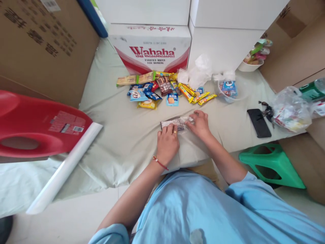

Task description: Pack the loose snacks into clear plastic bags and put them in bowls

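Note:
A small clear plastic packet [179, 122] with something dark inside lies flat on the cloth in front of me; what it contains is too blurred to name. My left hand [168, 140], with a ring and a red string bracelet, presses its closed fingers on the near left part of the packet. At the right end, my right hand [200, 124] has its thumb and fingers bent around the crinkled plastic. Just beyond both hands lies a loose pile of wrapped snacks, among them a brown cocoa packet [164, 85], a light blue packet [172, 99] and several yellow sticks [186, 92].
Behind the snacks stand a Wahaha water carton [154, 51] and white boxes [218, 47]. To the right are a clear plastic bowl [240, 97], a phone [259, 122], a stuffed plastic bag [289, 110] and a green stool [271, 164]. A red container [71, 115] and white roll [66, 167] lie left.

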Tool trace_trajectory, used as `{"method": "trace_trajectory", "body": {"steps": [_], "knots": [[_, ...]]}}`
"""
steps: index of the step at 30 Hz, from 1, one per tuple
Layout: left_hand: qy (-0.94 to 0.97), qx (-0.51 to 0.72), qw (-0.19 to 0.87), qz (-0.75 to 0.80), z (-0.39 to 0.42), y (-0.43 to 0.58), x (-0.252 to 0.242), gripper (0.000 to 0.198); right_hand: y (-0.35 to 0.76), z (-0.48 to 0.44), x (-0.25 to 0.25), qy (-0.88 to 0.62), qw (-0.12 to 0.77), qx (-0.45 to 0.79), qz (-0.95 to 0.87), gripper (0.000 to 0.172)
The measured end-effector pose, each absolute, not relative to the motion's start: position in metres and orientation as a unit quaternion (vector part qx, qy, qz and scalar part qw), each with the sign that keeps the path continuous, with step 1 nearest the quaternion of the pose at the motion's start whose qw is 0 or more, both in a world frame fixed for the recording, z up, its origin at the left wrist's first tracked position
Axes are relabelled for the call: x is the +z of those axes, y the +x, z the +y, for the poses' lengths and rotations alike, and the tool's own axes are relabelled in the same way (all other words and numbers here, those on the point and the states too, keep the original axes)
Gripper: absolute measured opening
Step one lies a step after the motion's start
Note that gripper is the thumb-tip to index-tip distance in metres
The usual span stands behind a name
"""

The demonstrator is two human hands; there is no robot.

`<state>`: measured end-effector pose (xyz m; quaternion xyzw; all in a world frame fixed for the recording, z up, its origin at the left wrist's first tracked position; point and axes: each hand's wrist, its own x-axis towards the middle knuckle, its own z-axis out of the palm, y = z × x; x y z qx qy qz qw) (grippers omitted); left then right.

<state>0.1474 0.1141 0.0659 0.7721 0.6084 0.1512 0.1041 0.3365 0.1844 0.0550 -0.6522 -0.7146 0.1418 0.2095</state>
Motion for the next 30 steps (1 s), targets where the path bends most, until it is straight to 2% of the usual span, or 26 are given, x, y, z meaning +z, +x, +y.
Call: {"method": "trace_trajectory", "body": {"steps": [3,6,10,15,20,23,28,30], "knots": [[0.775,0.16,0.085,0.605,0.112,0.144,0.064,0.051,0.339,0.193,0.061,-0.62,0.21,0.187,-0.732,0.02],[0.782,0.173,0.068,0.594,0.111,0.142,0.06,0.05,0.329,0.198,0.082,-0.61,0.199,0.24,-0.729,0.018],[0.787,0.18,0.082,0.584,0.114,0.142,0.057,0.046,0.283,0.208,0.108,-0.589,0.13,0.236,-0.762,0.013],[0.801,0.185,0.114,0.558,0.113,0.124,0.061,0.034,0.234,0.203,0.106,-0.546,0.03,0.21,-0.811,0.027],[0.721,0.324,0.125,0.6,0.089,0.075,0.061,0.031,0.229,0.166,0.085,-0.52,0.072,0.085,-0.847,0.042],[0.654,0.402,0.117,0.63,0.077,0.057,0.058,0.025,0.227,0.153,0.078,-0.528,0.075,0.065,-0.843,0.052],[0.62,0.462,0.16,0.613,0.067,0.059,0.062,0.023,0.232,0.156,0.09,-0.553,0.069,0.081,-0.826,0.03],[0.596,0.482,0.202,0.609,0.065,0.065,0.067,0.023,0.246,0.159,0.1,-0.568,0.109,0.119,-0.807,0.026]]}}
